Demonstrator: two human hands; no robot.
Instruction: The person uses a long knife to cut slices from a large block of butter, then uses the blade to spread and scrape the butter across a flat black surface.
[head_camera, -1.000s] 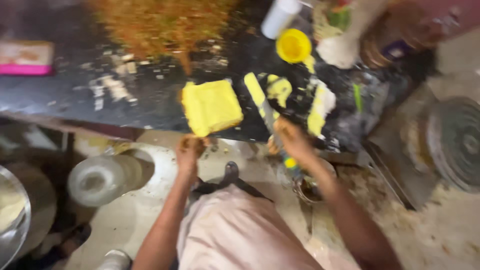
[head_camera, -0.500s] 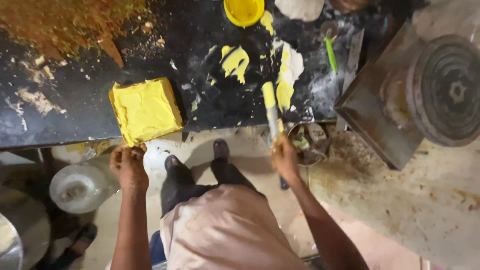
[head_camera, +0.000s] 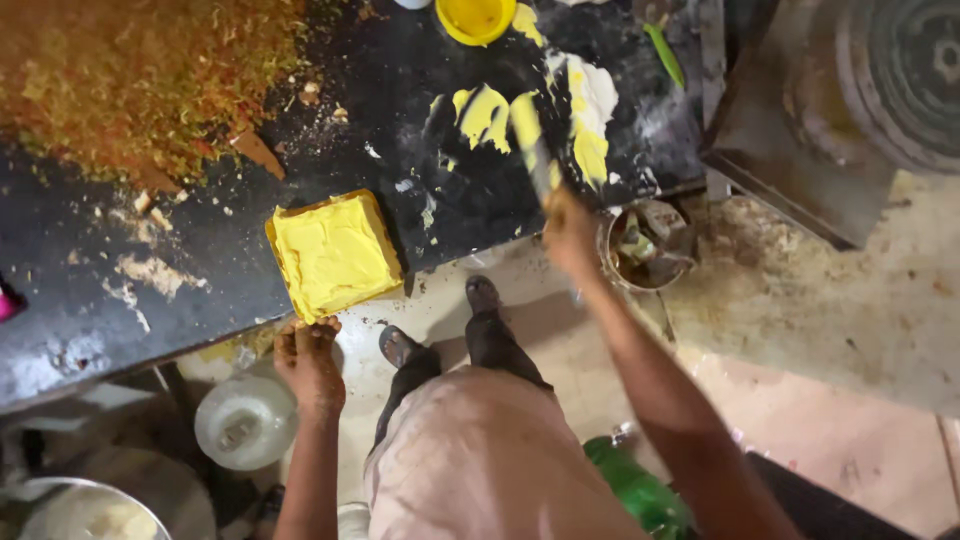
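Fingers (head_camera: 318, 328) at square yellow butter block (head_camera: 333, 252), smeared top.

A square yellow block (head_camera: 334, 254) with a soft, smeared top is seen lying flat at the front edge of the black counter (head_camera: 90, 300), one corner reaching the rim. Its near edge is touched by the fingertips of the left hand (head_camera: 308, 355). A long flat blade (head_camera: 531, 150), coated in yellow paste, is gripped in the right hand (head_camera: 572, 232) and is laid across yellow smears (head_camera: 482, 112) on the counter, pointing away from the body.
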